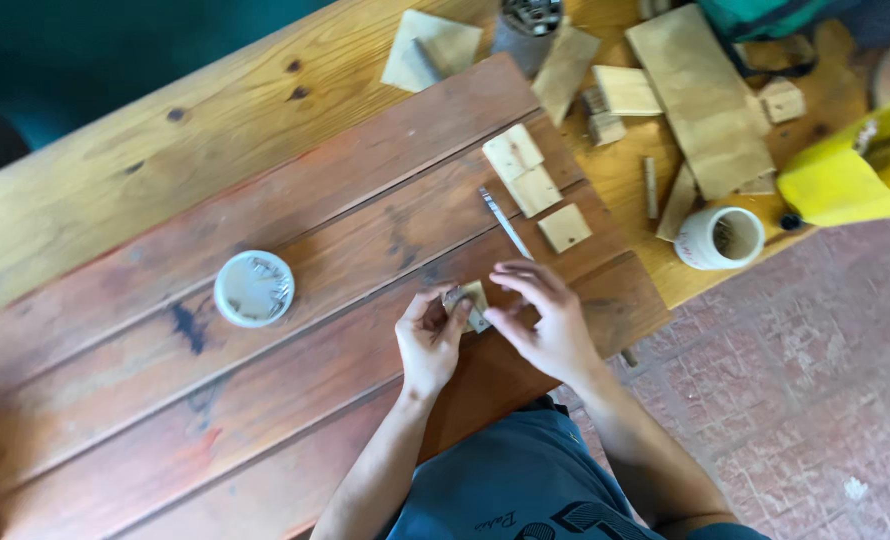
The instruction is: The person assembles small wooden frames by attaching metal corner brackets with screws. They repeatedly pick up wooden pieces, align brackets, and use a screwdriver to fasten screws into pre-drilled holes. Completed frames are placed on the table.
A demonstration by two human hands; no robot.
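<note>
While both hands pinch the small pale wooden block, left hand grips, right hand steadies. Firm fingertip hold, I judge, keeps it square above the desk.

Reddish-brown planks with dark stains lie on a pale knotty worktop. Pale tan blocks, a white lid, white cup, yellow bag, blue shirt.

a round white lidded tub sits on the reddish boards (white cup-like container far right).
</note>
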